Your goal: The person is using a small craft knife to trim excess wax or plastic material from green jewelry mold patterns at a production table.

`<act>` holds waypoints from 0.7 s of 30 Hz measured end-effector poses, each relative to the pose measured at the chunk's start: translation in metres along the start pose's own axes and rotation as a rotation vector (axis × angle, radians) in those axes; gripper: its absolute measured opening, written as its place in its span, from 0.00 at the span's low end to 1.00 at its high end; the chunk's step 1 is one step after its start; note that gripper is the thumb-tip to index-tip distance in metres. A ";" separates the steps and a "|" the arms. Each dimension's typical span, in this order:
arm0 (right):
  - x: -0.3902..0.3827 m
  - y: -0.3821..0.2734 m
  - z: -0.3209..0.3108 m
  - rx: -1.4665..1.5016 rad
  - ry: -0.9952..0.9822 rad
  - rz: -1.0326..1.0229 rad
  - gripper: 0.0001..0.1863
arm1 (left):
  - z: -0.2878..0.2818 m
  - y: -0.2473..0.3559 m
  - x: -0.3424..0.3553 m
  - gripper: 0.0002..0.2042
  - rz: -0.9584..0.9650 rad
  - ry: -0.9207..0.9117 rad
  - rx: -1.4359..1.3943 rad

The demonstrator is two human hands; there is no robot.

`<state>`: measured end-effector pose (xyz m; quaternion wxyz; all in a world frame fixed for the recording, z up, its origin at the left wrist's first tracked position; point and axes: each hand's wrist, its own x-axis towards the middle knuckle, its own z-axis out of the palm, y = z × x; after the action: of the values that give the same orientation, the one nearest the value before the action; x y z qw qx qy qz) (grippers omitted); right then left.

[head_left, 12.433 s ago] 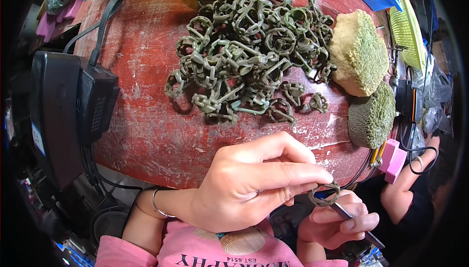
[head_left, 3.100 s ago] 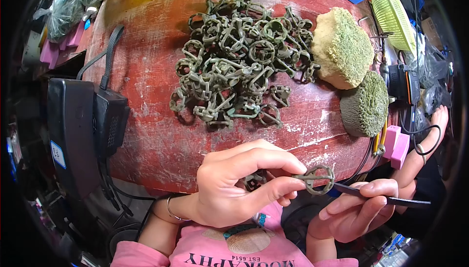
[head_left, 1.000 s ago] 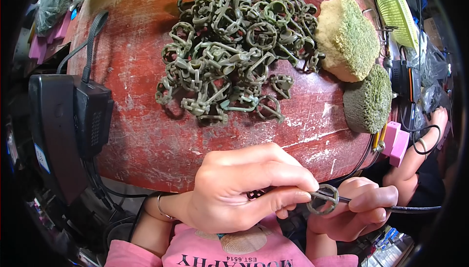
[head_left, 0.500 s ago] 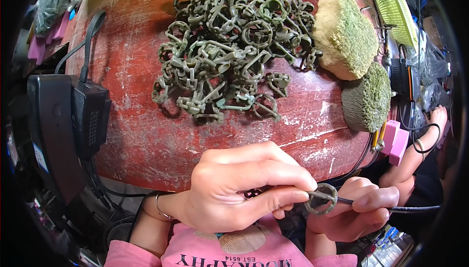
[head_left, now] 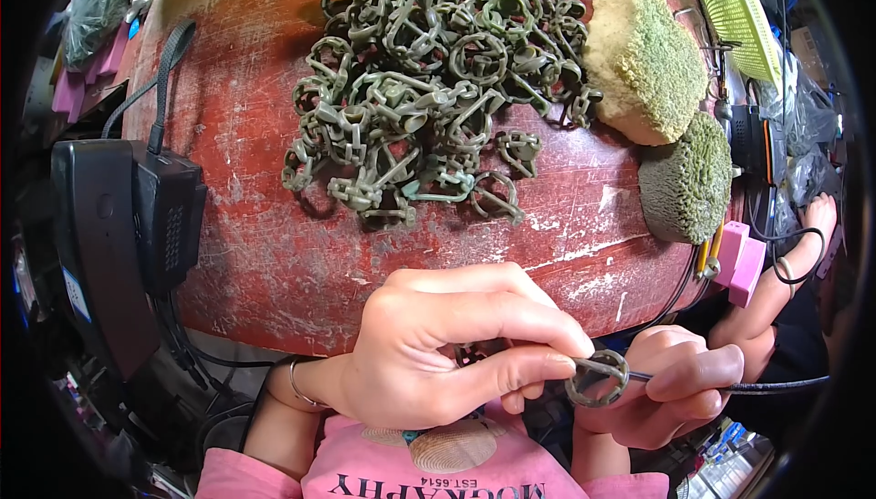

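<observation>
turned edge-on since earlier, the right hand's (head_left: pixel 652 385) gripped tool (head_left: pixel 776 387) might slip under pressure, nicking the left hand (head_left: pixel 438 335) pinching the ring (head_left: pixel 595 401).

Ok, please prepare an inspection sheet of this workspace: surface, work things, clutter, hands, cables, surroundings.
Surface: red painted tabletop, scuffed, worn pale in patches.
Work things: grey-green openwork ring piece; slim dark rod-like tool; heap of similar grey-green pieces.
Clutter: rough cream-and-green block, rough dark-green block, pink angular block, black boxy device.
Hands: left hand pinches ring piece; right hand grips tool, its end at the ring; exact contact unclear.
Cables: thick dark cord at left.
Surroundings: another person's forearm, yellow-green mesh basket, both right.
</observation>
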<state>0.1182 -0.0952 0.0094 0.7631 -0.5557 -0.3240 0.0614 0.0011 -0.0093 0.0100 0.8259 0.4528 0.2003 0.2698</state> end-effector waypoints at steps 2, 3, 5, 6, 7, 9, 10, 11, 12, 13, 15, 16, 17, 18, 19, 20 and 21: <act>-0.001 0.000 0.000 -0.005 0.015 0.001 0.15 | 0.000 0.000 -0.001 0.04 -0.007 0.001 -0.025; -0.002 -0.001 -0.001 -0.007 0.024 0.002 0.15 | 0.000 0.000 -0.001 0.04 -0.009 0.002 -0.025; -0.005 -0.001 0.000 -0.013 0.040 0.006 0.15 | 0.000 0.001 0.000 0.04 -0.018 0.002 -0.011; -0.006 -0.001 -0.001 -0.017 0.049 0.006 0.15 | 0.000 0.001 0.000 0.04 -0.018 0.002 -0.012; -0.006 -0.001 -0.001 -0.021 0.057 0.006 0.15 | 0.000 0.001 0.000 0.04 -0.013 0.007 -0.005; -0.006 0.002 0.002 -0.027 0.074 0.007 0.15 | 0.001 0.000 0.000 0.04 -0.009 0.013 0.002; -0.004 0.003 0.002 -0.029 0.081 0.008 0.15 | 0.001 -0.001 0.000 0.04 -0.011 0.025 -0.012; -0.006 -0.004 -0.011 -0.031 0.089 0.010 0.15 | 0.001 -0.001 0.000 0.04 -0.014 0.037 -0.026; -0.008 -0.004 -0.012 -0.032 0.096 0.011 0.15 | 0.001 -0.001 -0.001 0.04 -0.014 0.041 -0.024; -0.008 -0.004 -0.011 -0.031 0.102 0.013 0.15 | 0.000 -0.002 -0.002 0.04 -0.010 0.048 -0.010; -0.002 -0.007 -0.014 -0.001 -0.084 0.017 0.15 | 0.001 -0.001 -0.002 0.04 -0.005 0.052 0.000; 0.003 -0.009 -0.016 0.024 -0.267 0.018 0.14 | 0.002 0.000 -0.001 0.04 0.007 0.047 0.020; 0.007 -0.009 -0.021 0.027 -0.337 -0.032 0.14 | 0.002 0.001 0.000 0.04 0.019 0.043 0.039; 0.006 -0.010 -0.022 0.029 -0.336 -0.031 0.14 | 0.002 0.000 -0.001 0.04 0.018 0.044 0.040; 0.006 -0.011 -0.022 0.016 -0.394 0.002 0.14 | 0.002 -0.002 -0.001 0.04 0.032 0.044 0.047; 0.006 -0.012 -0.023 0.002 -0.450 0.035 0.15 | 0.002 -0.003 -0.001 0.04 0.046 0.044 0.052; 0.006 -0.012 -0.022 0.001 -0.450 0.034 0.15 | 0.002 -0.003 -0.001 0.04 0.046 0.043 0.052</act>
<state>0.1318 -0.1152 0.0188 0.6709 -0.5329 -0.4766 0.1968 0.0021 -0.0122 0.0084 0.8029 0.4729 0.2143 0.2930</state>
